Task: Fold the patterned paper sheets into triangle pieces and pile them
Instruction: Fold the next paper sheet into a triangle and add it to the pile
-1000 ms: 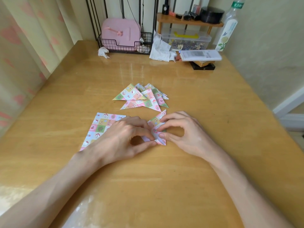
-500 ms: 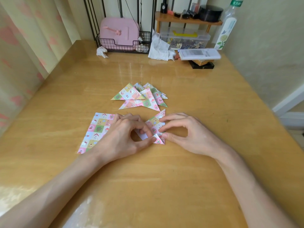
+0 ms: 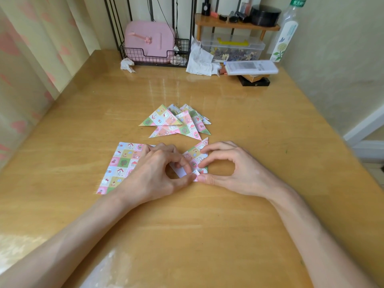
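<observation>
A half-folded patterned sheet (image 3: pixel 196 155) lies on the wooden table (image 3: pixel 207 225) in the middle, its white underside showing between my fingers. My left hand (image 3: pixel 153 175) pinches its lower left part with thumb and curled fingers. My right hand (image 3: pixel 234 169) pinches its right edge, forefinger on top and thumb at the lower corner. Both thumbs nearly meet at that corner. A flat unfolded patterned sheet (image 3: pixel 120 165) lies to the left, partly under my left hand. Just behind, a loose pile of folded triangle pieces (image 3: pixel 176 122) rests on the table.
Along the back edge stand a wire basket (image 3: pixel 153 56) holding a pink case, crumpled tissues (image 3: pixel 199 61), a clear plastic box (image 3: pixel 232 49), a small wooden shelf (image 3: pixel 234 24), a white remote (image 3: pixel 251 67) and a tall bottle (image 3: pixel 287 32). A curtain hangs at the left.
Both hands stay on the sheet; my fingers have shifted slightly along the fold, thumbs drawing closer at the lower corner. The pile and flat sheet have not moved.
</observation>
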